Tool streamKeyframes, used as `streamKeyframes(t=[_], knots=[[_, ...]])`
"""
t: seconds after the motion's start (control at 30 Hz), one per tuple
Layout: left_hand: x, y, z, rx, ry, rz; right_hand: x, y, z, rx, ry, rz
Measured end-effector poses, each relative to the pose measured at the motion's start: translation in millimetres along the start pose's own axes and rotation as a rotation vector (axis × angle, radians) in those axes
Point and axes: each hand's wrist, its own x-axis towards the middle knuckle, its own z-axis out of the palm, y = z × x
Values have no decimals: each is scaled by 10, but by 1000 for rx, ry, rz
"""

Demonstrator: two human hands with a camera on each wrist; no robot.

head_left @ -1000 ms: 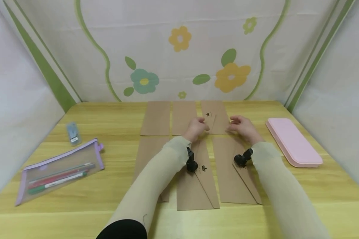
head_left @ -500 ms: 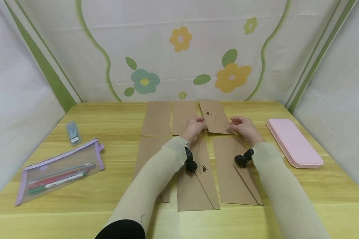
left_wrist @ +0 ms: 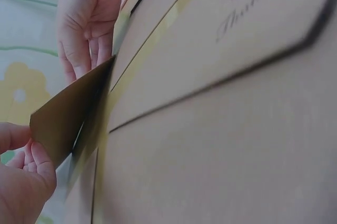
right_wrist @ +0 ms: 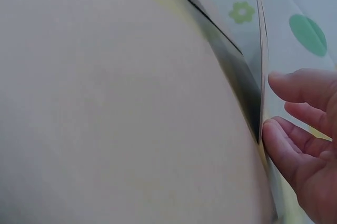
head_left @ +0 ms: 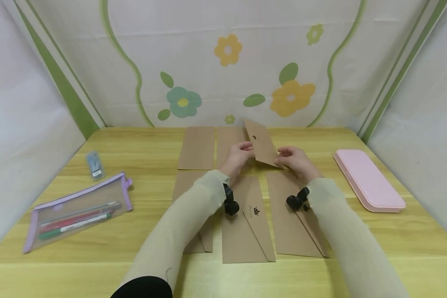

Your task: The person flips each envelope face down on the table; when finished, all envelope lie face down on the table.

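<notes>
A brown envelope [head_left: 261, 142] with a crown print is raised at its left side and tilted, its right lower edge low near the table. My left hand [head_left: 238, 156] pinches its left edge between thumb and fingers, clearer in the left wrist view, where the left hand [left_wrist: 23, 182] grips a corner. My right hand [head_left: 295, 161] is at the lower right corner, fingers loosely bent; in the right wrist view, a fingertip of the right hand [right_wrist: 308, 134] touches the envelope's edge [right_wrist: 263, 61] and the thumb stands apart from the index. Beneath the hands lie two flap-side-up envelopes, a middle envelope [head_left: 242, 238] and a right envelope [head_left: 290, 231].
Left of these lie a near-left envelope [head_left: 199, 244], a back-left envelope [head_left: 196, 148] and a back-middle envelope [head_left: 227, 138]. A purple-trimmed pouch [head_left: 78, 192] with pens and a small blue object [head_left: 95, 164] lie left; a pink case [head_left: 368, 180] lies right.
The back-right envelope, flat a second ago, has been lifted at its left edge by my left hand and now tilts to the right. My right hand has shifted slightly left.
</notes>
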Motion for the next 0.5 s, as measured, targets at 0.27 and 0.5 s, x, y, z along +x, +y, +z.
streamKeyframes(t=[0.27,0.5], knots=[[-22,134,-121,90,-6,18,61,-36,132,27,-14,-7],[-49,275,-176,179,-27,46,60,-110,214,59,-40,-15]])
